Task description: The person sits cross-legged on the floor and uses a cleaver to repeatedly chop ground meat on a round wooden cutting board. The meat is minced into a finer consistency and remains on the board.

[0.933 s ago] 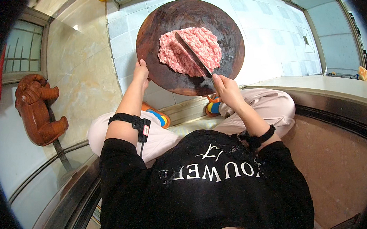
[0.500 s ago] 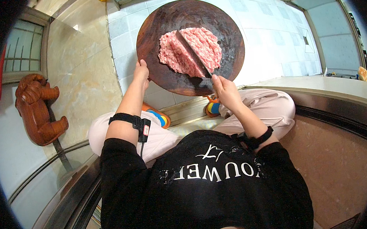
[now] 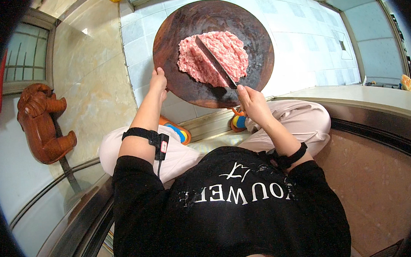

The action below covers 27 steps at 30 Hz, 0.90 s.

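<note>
A round dark wooden chopping board point(image 3: 251, 31) bears a flattened mound of pink minced meat point(image 3: 196, 58). My right hand point(image 3: 252, 102) is closed around the handle of a cleaver point(image 3: 216, 63), seen nearly edge-on. Its blade runs slantwise across the mince, from near the board's lower right up toward the far left; how deep it sits, I cannot tell. At the board's left rim, my left hand point(image 3: 158, 81) grips the edge, with some fingers hidden under or behind it.
A carved wooden animal figure point(image 3: 45, 123) lies on the left. Beneath and beyond the board spreads a pale tiled floor point(image 3: 289, 43). My slippered feet point(image 3: 177, 130) are just below the board. A light ledge point(image 3: 354, 98) runs along the right.
The cleaver has shifted slightly, its far end a little to the left and its blade catching more light. My left hand and the board stay where they were.
</note>
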Tool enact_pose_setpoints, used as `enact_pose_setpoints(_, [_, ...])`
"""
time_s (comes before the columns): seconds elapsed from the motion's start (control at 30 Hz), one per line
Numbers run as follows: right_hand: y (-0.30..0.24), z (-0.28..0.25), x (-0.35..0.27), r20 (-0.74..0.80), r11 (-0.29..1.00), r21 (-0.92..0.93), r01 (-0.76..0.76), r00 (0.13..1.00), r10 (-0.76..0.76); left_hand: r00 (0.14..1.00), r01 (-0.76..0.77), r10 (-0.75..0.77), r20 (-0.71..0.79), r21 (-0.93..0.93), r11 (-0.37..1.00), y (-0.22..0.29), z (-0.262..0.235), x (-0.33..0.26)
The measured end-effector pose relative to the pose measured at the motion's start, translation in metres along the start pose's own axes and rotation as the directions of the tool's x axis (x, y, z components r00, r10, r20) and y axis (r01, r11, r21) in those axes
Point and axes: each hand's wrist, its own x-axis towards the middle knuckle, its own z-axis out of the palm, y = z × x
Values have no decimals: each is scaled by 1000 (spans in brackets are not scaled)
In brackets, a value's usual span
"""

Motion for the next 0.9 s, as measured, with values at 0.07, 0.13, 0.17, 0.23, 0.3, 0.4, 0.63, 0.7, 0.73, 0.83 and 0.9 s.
enact_pose_setpoints(0.07, [0, 1, 0, -2, 1000, 16, -4, 1000, 4, 1000, 14, -14, 4, 0, 1000, 3, 1, -3])
enact_pose_setpoints(0.13, [-1, 1, 1, 14, 1000, -15, 6, 1000, -6, 999, 36, -36, 0, 6, 999, 6, 2, -6])
enact_pose_setpoints(0.17, [-1, 2, 1, -8, 1000, 5, 16, 1000, -16, 999, 53, -53, -8, 10, 999, 6, 2, -7])
enact_pose_setpoints(0.23, [-1, 2, 2, 11, 1000, 18, 12, 1000, -12, 998, 58, -58, -12, 25, 998, 6, 2, -8])
enact_pose_setpoints(0.3, [-1, 1, 2, -9, 1000, 25, 11, 1000, -11, 1000, 29, -29, -6, 41, 999, 5, 2, -7])
enact_pose_setpoints(0.4, [-1, 1, 3, -21, 1000, -14, 25, 999, -25, 1000, -11, 12, 28, -13, 1000, 2, 0, -1])
enact_pose_setpoints(0.63, [5, 2, 7, -63, 993, -21, 116, 991, -117, 999, 38, -37, 12, -27, 999, 3, 1, -4])
enact_pose_setpoints(0.7, [6, 2, 8, -59, 988, -78, 134, 988, -139, 1000, 26, -26, -5, 17, 1000, 6, 2, -7])
enact_pose_setpoints(0.73, [6, 2, 8, -57, 983, -91, 158, 985, -163, 999, 39, -39, -6, 10, 999, 7, 3, -8])
enact_pose_setpoints(0.83, [5, 1, 7, -67, 994, -16, 106, 992, -107, 998, 64, -64, -1, -12, 998, 7, 3, -10])
enact_pose_setpoints(0.9, [3, 0, 5, -36, 996, -29, 84, 996, -85, 999, 34, -32, 29, -40, 999, 6, 2, -8])
